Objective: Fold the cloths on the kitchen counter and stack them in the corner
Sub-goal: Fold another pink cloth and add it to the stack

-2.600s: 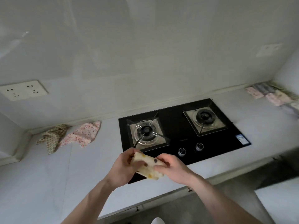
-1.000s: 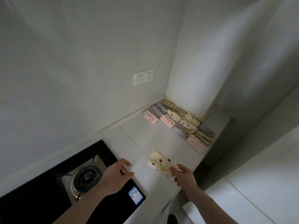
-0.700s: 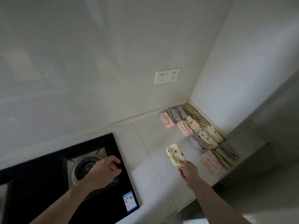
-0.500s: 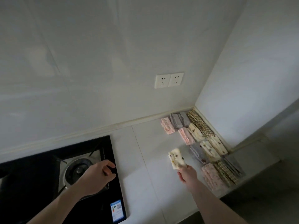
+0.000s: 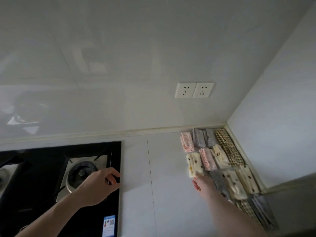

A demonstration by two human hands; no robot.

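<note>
A folded cream cloth with dark dots point(image 5: 194, 164) lies against the left side of the folded cloths in the counter's right corner. My right hand point(image 5: 204, 184) reaches out and holds its near end; the fingertips are hidden by the cloth. Several folded cloths lie in rows there: a pink one point(image 5: 187, 141), a grey one point(image 5: 203, 137), a brown checked one point(image 5: 229, 149) and more cream dotted ones point(image 5: 237, 183) along the side wall. My left hand point(image 5: 99, 185) hovers with loosely curled fingers over the right edge of the stove and holds nothing.
A black glass gas stove point(image 5: 42, 177) with a burner point(image 5: 82, 173) fills the left. Pale counter point(image 5: 162, 177) runs between stove and cloths. A double wall socket point(image 5: 195, 89) sits above the corner. The side wall point(image 5: 282, 117) bounds the right.
The view turned from the stove to the right corner. My right hand carried the cream dotted cloth forward and lowered it beside the folded rows. My left hand let go and stayed by the stove.
</note>
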